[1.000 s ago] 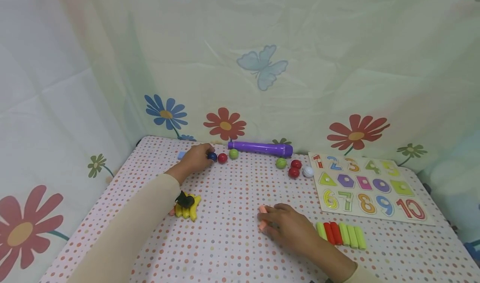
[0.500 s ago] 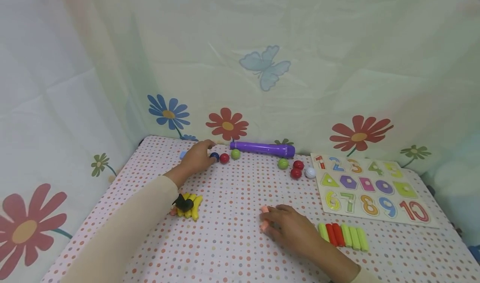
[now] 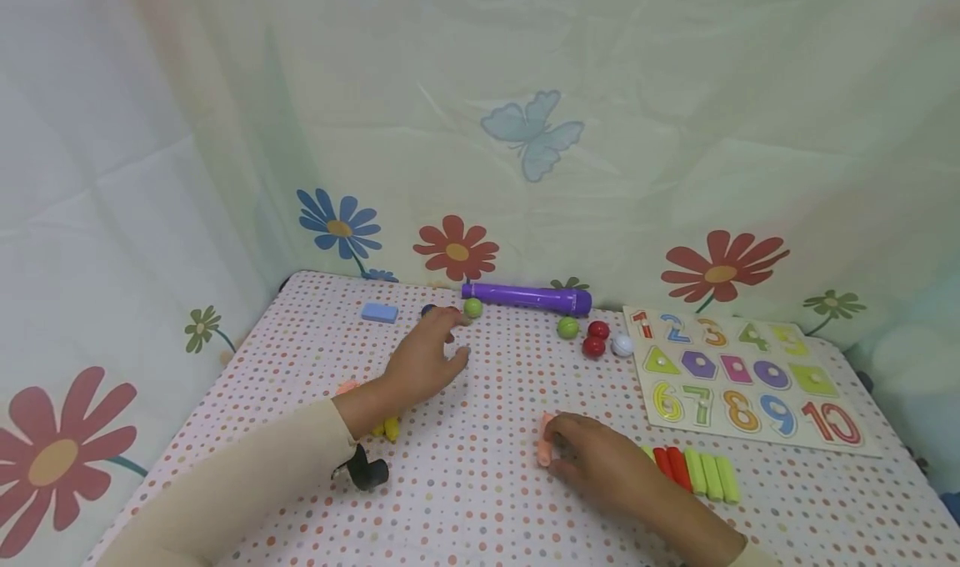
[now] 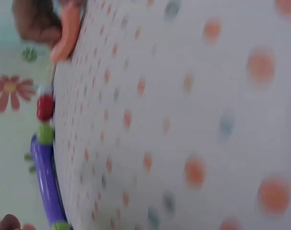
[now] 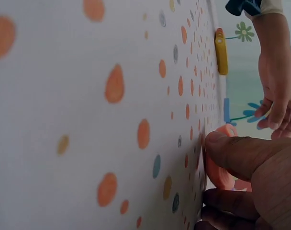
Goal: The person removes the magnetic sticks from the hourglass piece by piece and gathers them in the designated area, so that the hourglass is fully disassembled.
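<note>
My right hand [image 3: 600, 467] pinches a curved, peach-coloured toy piece [image 3: 545, 439] near the middle of the table. Its thumb and fingers lie around that piece [image 5: 219, 165] in the right wrist view. Holding nothing, my left hand [image 3: 423, 360] hovers above the table, fingers pointing right and loosely bent. It partly hides a dark blue ball [image 3: 427, 309] and a red ball; a green ball [image 3: 472, 308] lies just past its fingertips. Beneath the left wrist, yellow banana-like pieces [image 3: 391, 428] and a peach piece [image 3: 347, 386] show in part.
A light blue block [image 3: 379, 313] lies back left. A purple tube [image 3: 528, 298] lies along the back edge, with green, red and white balls [image 3: 622, 346] right of it. The number puzzle board [image 3: 742, 379] and a row of green and red sticks [image 3: 696, 473] lie right.
My left hand has left the dark blue ball and moved right and nearer, uncovering the blue block. My right hand has shifted slightly right with the peach piece.
</note>
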Demonstrator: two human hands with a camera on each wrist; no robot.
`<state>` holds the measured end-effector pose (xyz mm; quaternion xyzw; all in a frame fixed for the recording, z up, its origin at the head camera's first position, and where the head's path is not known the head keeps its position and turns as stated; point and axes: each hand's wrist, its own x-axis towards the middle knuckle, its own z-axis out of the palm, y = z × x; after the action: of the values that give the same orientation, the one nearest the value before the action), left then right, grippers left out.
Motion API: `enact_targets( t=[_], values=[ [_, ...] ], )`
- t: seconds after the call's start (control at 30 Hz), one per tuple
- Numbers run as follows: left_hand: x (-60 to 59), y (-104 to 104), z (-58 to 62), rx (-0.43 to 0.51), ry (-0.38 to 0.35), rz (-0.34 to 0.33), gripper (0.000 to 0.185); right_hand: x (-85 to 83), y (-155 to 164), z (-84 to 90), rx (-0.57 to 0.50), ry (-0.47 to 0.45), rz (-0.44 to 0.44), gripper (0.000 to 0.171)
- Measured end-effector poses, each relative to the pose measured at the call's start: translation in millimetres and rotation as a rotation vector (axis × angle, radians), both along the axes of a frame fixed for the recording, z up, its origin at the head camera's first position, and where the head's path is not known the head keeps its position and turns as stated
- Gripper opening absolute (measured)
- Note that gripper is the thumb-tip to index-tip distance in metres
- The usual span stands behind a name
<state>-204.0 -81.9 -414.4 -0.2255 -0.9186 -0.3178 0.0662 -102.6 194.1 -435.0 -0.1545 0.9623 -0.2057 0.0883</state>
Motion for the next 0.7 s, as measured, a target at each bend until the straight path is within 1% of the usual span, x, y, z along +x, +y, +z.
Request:
enact_targets(
  t=[0.1, 0.2, 0.3, 0.4, 0.5, 0.7],
  values=[
    [17.1, 13, -3.0, -0.061, -0.054, -0.104, 0.041, 0.6, 2, 0.6, 0.009, 0.001, 0.003, 0.026],
    [31.1, 26, -8.7, -0.141, -0.099, -0.208, 0.044, 1.5, 5, 0.6, 0.018, 0.011, -0.001, 0.026],
    [41.4, 39, -12.3, -0.199, -0.107, -0.306, 0.046, 2.2, 9, 0.2, 0.023, 0.012, -0.011, 0.025],
    [47.1, 50, -15.6, -0.254, -0.095, -0.383, 0.05, 2.1, 13, 0.8, 0.03, -0.004, -0.024, 0.025],
    [50.2, 62, -17.2, -0.297, -0.08, -0.443, 0.055, 2.0, 17, 3.0, 0.058, -0.015, -0.035, 0.026],
    [51.6, 81, -20.7, -0.332, -0.031, -0.522, 0.06, 3.6, 26, 8.4, 0.088, 0.006, -0.049, 0.026]
  ],
)
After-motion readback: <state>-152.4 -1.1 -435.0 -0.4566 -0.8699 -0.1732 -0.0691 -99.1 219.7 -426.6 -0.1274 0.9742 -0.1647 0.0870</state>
